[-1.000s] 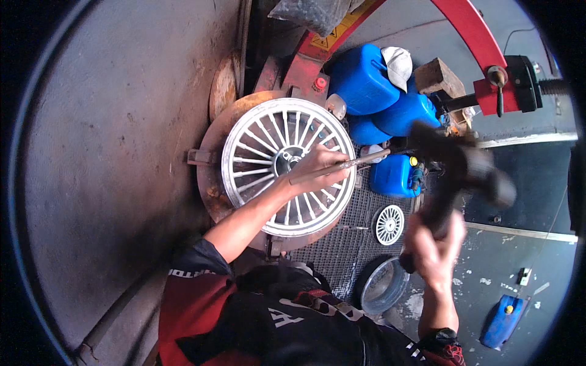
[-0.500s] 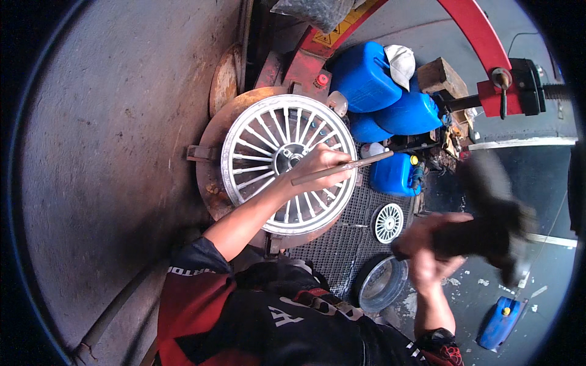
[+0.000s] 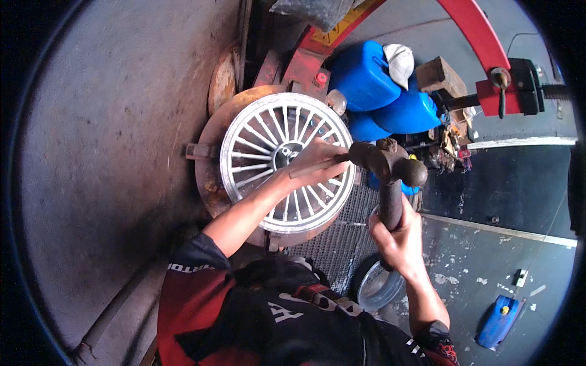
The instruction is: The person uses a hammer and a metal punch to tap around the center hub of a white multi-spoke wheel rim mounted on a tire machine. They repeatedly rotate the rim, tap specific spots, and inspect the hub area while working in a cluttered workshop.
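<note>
A white spoked motorcycle wheel (image 3: pixel 226 161) lies flat on a rusty round turntable (image 3: pixel 209 183). My left hand (image 3: pixel 317 152) is closed around a thin metal rod (image 3: pixel 308 170), held slantwise above the wheel near its hub. My right hand (image 3: pixel 403 241) grips the handle of a ball-peen hammer (image 3: pixel 386 163). The hammer's flat face is at the rod's right end; whether they touch, I cannot tell. The hammer and my right hand cover the small spoked disc on the floor.
Blue jerrycans (image 3: pixel 366 79) stand beyond the wheel, with a white cap (image 3: pixel 400 64) on one. A red machine arm (image 3: pixel 473 33) arches overhead. A round metal basin (image 3: pixel 375 293) sits on the floor mat. Another blue can (image 3: pixel 497 323) lies at lower right. A grey wall (image 3: pixel 110 152) rises at left.
My right hand has swung the hammer left, bringing its head from the far right to the rod's end. My left hand and the wheel have barely moved.
</note>
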Motion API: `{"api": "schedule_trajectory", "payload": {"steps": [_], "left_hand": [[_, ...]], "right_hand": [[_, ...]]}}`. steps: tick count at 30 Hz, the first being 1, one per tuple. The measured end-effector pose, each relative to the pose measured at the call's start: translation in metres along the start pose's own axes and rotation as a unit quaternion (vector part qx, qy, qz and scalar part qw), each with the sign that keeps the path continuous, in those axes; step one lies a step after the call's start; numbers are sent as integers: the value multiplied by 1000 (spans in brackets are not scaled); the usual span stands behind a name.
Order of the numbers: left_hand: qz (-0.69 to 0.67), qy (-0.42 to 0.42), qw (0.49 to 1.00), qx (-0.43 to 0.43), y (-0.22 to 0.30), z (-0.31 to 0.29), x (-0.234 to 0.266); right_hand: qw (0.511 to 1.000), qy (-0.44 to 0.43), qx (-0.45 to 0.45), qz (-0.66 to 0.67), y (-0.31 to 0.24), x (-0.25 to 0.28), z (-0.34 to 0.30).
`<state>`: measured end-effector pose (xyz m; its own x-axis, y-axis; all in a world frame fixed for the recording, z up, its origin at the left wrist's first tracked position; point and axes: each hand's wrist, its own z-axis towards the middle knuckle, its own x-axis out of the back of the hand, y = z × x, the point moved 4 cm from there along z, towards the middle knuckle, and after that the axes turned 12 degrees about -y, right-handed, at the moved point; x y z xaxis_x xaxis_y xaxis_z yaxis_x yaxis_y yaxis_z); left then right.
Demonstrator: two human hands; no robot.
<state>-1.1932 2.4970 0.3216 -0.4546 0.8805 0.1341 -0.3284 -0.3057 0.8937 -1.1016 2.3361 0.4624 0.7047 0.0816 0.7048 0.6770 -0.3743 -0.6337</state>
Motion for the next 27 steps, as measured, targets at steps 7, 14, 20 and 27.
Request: {"api": "schedule_trajectory", "payload": {"steps": [7, 14, 20, 27], "left_hand": [[54, 46, 995, -66, -2, -8, -5], [53, 49, 996, -47, -11, -9, 1], [63, 47, 994, -71, -1, -5, 0], [132, 37, 990, 8, -50, -35, -7]], "right_hand": [[937, 154, 164, 269, -40, 16, -24], [999, 13, 19, 27, -16, 7, -2], [974, 137, 146, 106, -4, 8, -14], [999, -13, 33, 8, -8, -8, -6]]}}
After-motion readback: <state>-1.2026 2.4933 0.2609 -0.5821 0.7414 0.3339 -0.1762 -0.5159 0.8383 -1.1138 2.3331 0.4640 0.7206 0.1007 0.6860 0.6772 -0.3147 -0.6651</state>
